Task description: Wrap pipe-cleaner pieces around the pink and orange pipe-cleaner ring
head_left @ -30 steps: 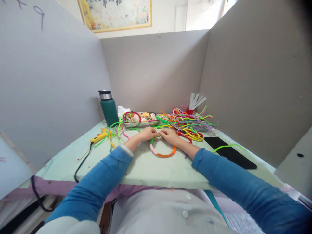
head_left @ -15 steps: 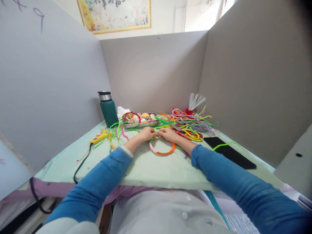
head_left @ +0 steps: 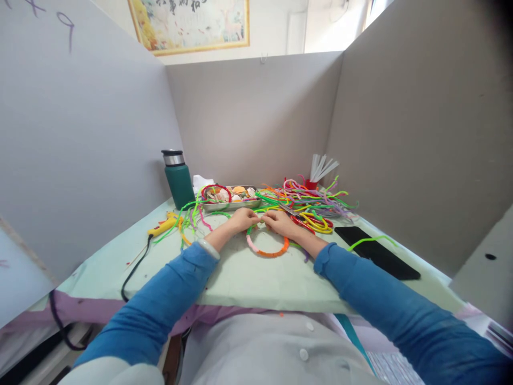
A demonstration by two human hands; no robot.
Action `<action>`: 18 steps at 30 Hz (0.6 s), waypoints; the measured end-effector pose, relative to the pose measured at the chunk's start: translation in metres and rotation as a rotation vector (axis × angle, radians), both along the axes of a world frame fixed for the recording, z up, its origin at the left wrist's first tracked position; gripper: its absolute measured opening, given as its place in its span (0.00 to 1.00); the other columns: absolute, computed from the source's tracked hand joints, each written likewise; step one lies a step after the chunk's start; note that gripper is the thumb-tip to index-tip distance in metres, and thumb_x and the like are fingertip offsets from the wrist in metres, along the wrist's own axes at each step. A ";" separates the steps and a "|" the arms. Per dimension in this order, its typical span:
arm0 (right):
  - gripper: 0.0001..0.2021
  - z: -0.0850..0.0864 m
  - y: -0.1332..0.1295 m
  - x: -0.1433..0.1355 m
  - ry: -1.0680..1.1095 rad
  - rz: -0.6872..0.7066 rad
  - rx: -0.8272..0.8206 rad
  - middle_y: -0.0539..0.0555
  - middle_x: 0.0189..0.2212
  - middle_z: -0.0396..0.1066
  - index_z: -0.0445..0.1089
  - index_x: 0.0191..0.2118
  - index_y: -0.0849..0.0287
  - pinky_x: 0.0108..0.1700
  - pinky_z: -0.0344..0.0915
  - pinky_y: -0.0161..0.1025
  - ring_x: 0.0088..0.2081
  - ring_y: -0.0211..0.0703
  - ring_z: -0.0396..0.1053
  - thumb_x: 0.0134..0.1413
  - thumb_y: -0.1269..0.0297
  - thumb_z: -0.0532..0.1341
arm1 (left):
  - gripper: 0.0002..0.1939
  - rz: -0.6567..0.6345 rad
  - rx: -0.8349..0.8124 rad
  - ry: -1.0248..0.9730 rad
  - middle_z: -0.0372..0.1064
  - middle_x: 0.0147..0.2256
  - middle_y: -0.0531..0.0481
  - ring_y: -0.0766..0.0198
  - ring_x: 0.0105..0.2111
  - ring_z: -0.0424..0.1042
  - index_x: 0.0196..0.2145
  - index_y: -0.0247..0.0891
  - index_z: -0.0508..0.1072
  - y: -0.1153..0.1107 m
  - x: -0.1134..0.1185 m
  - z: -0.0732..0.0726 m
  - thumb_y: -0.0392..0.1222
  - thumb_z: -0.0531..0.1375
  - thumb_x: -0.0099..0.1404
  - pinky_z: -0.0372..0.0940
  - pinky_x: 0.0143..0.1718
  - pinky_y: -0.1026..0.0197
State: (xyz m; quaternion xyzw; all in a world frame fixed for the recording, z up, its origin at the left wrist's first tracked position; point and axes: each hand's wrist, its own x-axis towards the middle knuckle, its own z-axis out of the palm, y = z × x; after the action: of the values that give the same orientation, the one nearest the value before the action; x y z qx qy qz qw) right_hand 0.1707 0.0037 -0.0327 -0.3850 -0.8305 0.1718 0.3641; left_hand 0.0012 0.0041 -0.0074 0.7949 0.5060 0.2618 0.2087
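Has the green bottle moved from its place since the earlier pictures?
No. Judged against the grey back panel, the green bottle shows no visible shift in any direction.

Craft workspace, judging by the grey partitions [head_left: 256, 117], glue gun [head_left: 161, 227] and heaped pipe cleaners [head_left: 298, 190]

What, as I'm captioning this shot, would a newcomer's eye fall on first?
Probably the orange, pink and green ring on the pale green table, with the left hand and right hand close together at its far side. Beyond the right hand sprawls a tangle of bright strands. Toward the back left, a dark green bottle stands upright.
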 end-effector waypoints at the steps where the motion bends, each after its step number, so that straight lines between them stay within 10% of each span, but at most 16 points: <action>1: 0.15 0.001 -0.001 0.000 0.002 0.001 0.002 0.48 0.16 0.61 0.63 0.21 0.63 0.24 0.50 0.31 0.21 0.32 0.56 0.51 0.60 0.49 | 0.16 -0.002 0.005 -0.004 0.66 0.21 0.51 0.71 0.18 0.57 0.26 0.31 0.71 0.000 0.000 0.000 0.49 0.55 0.51 0.51 0.18 0.68; 18: 0.18 -0.004 0.004 0.001 0.066 -0.038 0.056 0.48 0.18 0.62 0.64 0.23 0.63 0.24 0.50 0.30 0.22 0.32 0.56 0.51 0.54 0.50 | 0.19 -0.007 -0.288 -0.349 0.59 0.14 0.55 0.74 0.14 0.54 0.21 0.31 0.65 -0.014 0.009 0.004 0.54 0.58 0.50 0.49 0.16 0.68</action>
State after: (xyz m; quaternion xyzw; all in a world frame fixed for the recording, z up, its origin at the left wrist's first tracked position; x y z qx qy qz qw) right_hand 0.1712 0.0079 -0.0368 -0.3844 -0.8151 0.1542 0.4049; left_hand 0.0106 -0.0103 -0.0037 0.7013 0.4918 0.3197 0.4051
